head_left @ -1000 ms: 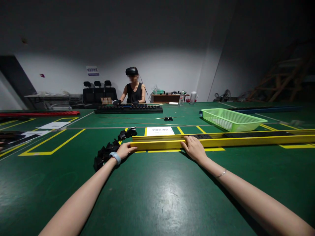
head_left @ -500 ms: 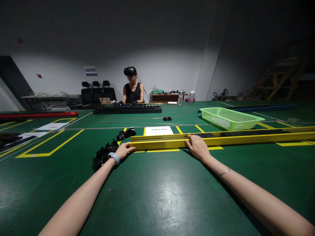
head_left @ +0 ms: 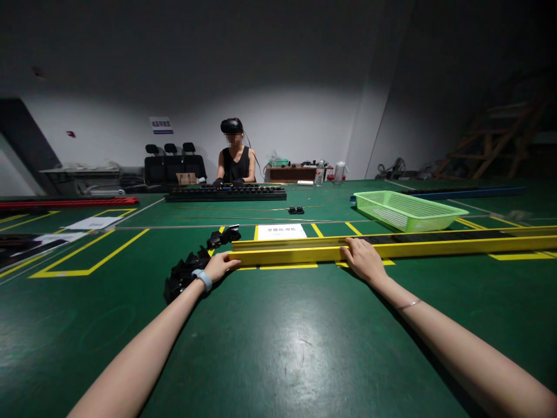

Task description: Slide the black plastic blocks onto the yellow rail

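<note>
Yellow rail (head_left: 287,256) runs from the centre of my view out to the right edge, lying on the green table (head_left: 261,337), with a black strip (head_left: 444,236) in its channel on the right. I have both arms reaching up from the lower corners, elbows out of frame. Left of centre, the left hand (head_left: 217,267) pinches the rail's near end, fingers bent, blue wristband (head_left: 203,279) just behind. Right of centre, the right hand (head_left: 364,258) arches palm down, fingers draped over the near wall into the channel, thumb against the wall's outer face; whether it squeezes, I cannot tell. Black parts (head_left: 185,271) curve beside my left wrist. A white sheet (head_left: 282,231) lies just beyond the rail, and a green basket (head_left: 430,223) sits farther right.
</note>
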`<action>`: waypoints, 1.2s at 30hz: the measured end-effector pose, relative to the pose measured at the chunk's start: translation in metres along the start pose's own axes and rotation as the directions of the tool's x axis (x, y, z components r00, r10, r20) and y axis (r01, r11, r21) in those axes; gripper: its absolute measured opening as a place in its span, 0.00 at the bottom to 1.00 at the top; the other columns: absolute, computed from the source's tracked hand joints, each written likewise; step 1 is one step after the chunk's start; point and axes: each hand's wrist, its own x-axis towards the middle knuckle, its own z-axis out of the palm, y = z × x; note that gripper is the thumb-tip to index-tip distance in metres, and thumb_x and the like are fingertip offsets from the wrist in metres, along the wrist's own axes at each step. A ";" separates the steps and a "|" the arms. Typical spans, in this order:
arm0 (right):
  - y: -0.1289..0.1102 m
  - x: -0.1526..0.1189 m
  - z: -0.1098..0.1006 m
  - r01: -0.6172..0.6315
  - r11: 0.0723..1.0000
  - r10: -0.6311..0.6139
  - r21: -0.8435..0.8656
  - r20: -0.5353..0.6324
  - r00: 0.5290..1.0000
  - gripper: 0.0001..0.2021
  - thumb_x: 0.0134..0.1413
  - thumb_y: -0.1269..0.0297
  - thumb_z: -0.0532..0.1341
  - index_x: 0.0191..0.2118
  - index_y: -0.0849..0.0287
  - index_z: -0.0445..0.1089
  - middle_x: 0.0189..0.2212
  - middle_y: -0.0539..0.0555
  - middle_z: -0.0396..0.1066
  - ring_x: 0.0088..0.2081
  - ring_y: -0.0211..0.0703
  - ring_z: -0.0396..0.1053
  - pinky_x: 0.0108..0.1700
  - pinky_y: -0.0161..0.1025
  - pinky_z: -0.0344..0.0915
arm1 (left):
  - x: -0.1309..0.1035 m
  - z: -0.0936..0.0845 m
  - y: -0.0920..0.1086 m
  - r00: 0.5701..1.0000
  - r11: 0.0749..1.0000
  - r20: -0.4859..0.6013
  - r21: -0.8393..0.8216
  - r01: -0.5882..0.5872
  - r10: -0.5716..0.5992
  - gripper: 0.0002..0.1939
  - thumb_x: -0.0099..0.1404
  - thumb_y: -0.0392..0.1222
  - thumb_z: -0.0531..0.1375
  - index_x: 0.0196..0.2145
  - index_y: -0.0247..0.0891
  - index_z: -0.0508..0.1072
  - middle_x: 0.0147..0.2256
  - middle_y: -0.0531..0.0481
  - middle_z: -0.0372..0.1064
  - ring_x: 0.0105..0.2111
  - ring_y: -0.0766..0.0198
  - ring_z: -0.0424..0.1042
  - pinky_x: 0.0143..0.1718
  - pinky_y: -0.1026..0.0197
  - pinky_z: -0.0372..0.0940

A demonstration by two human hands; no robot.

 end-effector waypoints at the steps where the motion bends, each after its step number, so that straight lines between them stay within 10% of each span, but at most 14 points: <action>1: 0.004 -0.001 0.001 0.002 1.000 -0.002 -0.001 0.002 1.000 0.23 0.62 0.52 0.44 0.49 0.65 0.64 0.39 0.61 0.70 0.44 0.49 0.64 0.47 0.43 0.56 | 0.000 0.000 0.000 1.000 1.000 -0.001 -0.004 -0.001 0.001 0.30 0.49 0.59 0.63 0.42 0.32 0.74 0.40 0.42 0.74 0.40 0.53 0.72 0.41 0.57 0.65; 36: 0.067 -0.012 0.002 0.060 0.997 -0.058 -0.056 0.027 0.998 0.19 0.63 0.57 0.43 0.43 0.63 0.66 0.38 0.60 0.70 0.41 0.47 0.65 0.46 0.42 0.56 | -0.003 -0.002 0.009 0.999 0.998 0.037 -0.063 0.029 -0.026 0.28 0.49 0.57 0.63 0.40 0.33 0.74 0.38 0.44 0.75 0.37 0.54 0.74 0.39 0.57 0.67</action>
